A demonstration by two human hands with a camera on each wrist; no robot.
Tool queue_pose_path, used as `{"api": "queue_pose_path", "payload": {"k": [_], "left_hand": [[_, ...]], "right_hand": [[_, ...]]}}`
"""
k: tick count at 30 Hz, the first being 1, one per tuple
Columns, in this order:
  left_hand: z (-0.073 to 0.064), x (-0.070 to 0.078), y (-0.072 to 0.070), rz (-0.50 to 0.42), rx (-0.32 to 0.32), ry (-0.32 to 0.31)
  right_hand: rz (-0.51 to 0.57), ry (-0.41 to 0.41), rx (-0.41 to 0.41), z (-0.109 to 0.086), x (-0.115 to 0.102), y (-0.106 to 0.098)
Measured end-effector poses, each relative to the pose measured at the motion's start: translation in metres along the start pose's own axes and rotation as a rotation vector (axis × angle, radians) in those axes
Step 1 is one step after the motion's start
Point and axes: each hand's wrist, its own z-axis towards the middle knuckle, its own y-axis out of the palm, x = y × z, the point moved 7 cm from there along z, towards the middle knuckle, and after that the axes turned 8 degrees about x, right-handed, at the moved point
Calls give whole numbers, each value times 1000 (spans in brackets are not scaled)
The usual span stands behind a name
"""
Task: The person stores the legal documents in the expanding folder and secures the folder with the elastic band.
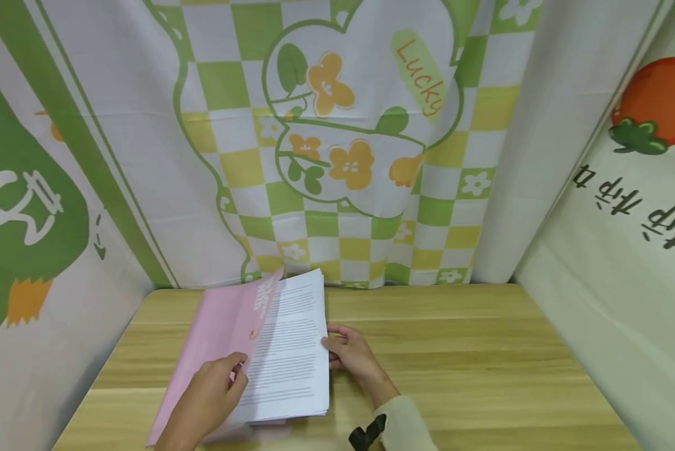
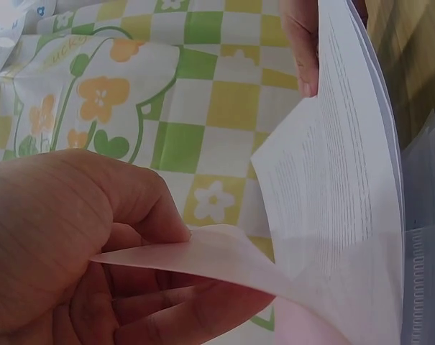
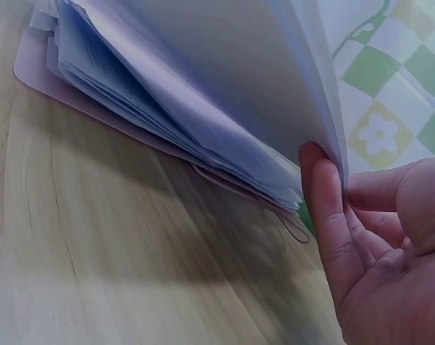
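A pink folder (image 1: 219,332) lies on the left half of the table with its cover lifted. My left hand (image 1: 212,389) pinches the edge of that cover between thumb and fingers, as the left wrist view shows up close. Several printed sheets (image 1: 292,351) stand partly out of the folder's right side. Their right edge is pinched by my right hand (image 1: 355,356), thumb on the printed face and fingers behind. Beneath the sheets, the right wrist view shows clear plastic sleeves (image 3: 131,93) inside the folder and an elastic loop (image 3: 295,228) at its edge.
The wooden table (image 1: 456,363) extends to the right of the folder. A checked curtain (image 1: 337,244) with printed flowers hangs behind the table's far edge. Printed cloth walls (image 1: 613,282) close in on both sides. A black strap (image 1: 367,432) sits at the right sleeve.
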Motion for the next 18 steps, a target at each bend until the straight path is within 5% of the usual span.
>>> {"api": "queue_pose_path", "payload": {"k": [18], "left_hand": [[1, 5, 0, 14, -2, 0]], "right_hand": [[76, 11, -44, 5, 8, 47]]}}
